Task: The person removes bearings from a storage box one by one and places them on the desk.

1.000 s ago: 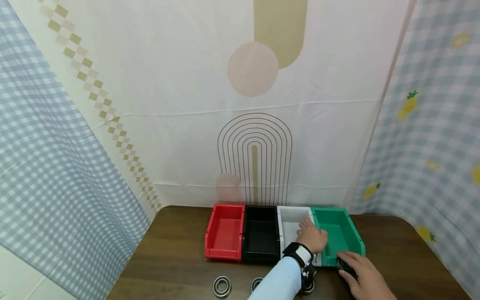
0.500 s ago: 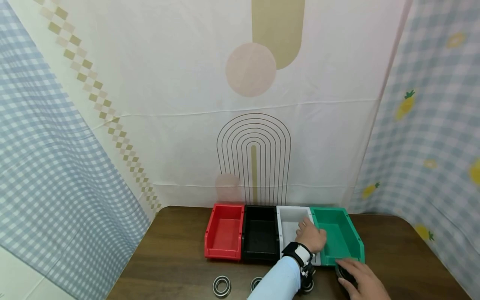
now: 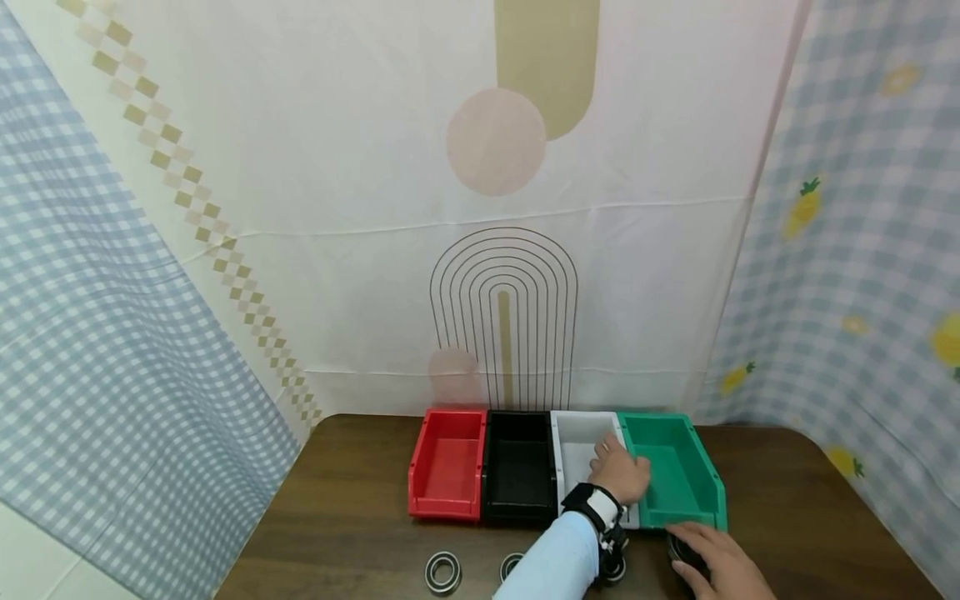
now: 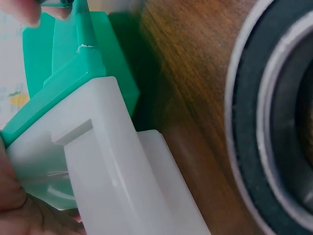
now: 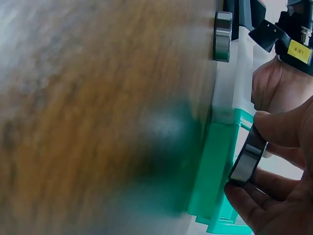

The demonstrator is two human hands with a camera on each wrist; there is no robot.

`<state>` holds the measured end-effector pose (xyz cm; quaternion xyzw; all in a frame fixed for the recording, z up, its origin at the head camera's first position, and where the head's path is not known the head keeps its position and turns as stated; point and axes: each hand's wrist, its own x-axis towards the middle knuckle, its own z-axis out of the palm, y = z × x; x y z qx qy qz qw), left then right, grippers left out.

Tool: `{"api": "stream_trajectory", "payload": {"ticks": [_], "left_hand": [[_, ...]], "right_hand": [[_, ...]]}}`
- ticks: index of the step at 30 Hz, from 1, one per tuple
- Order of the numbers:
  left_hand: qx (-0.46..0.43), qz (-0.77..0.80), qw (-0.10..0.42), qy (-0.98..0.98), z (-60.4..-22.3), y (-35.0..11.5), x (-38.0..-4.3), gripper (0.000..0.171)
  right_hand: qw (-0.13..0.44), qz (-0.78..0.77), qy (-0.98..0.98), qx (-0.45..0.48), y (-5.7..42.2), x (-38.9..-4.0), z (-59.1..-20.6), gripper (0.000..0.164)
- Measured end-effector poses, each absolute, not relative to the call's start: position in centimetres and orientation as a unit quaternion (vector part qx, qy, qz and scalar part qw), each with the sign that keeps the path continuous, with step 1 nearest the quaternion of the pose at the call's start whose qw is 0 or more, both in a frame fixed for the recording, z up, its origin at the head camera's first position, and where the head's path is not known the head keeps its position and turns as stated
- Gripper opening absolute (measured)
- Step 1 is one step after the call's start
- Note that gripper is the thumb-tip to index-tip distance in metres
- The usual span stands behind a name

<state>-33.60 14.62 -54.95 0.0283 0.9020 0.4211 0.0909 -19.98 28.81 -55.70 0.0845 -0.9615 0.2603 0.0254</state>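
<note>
My right hand (image 3: 720,563) pinches a ball bearing (image 5: 248,159) between thumb and fingers, in front of the green bin (image 3: 703,492). The right wrist view has that bearing edge-on and tilted. My left hand (image 3: 619,473) straddles the wall between the white bin (image 3: 573,433) and the green one, fingers on the white side and thumb towards the green. In the left wrist view, part of this hand shows at the lower left, behind the white wall. Another bearing (image 4: 252,122) looms large there at the right, apart from the hand.
A red bin (image 3: 450,467) and a black bin (image 3: 521,467) complete the row on the wooden table (image 3: 352,500). One bearing (image 3: 443,588) lies before the red bin; two more are partly hidden by the left forearm (image 3: 551,562). A patterned cloth hangs behind.
My right hand has drawn back slightly from the green bin's front edge, still pinching the bearing. The left hand keeps its place on the bin wall. The head view has shifted a little.
</note>
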Motion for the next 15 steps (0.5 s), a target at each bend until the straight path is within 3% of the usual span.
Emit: {"api": "stream_trajectory", "payload": {"ticks": [10, 15], "left_hand": [[0.031, 0.425, 0.084, 0.901, -54.86, 14.58, -33.53, 0.067], [0.031, 0.426, 0.088, 0.9, -54.85, 14.54, -33.39, 0.068]], "right_hand": [[0.022, 0.246, -0.965, 0.091, 28.73, -19.95, -55.64, 0.042], [-0.01, 0.214, -0.968, 0.13, 29.09, -20.16, -55.54, 0.042]]}}
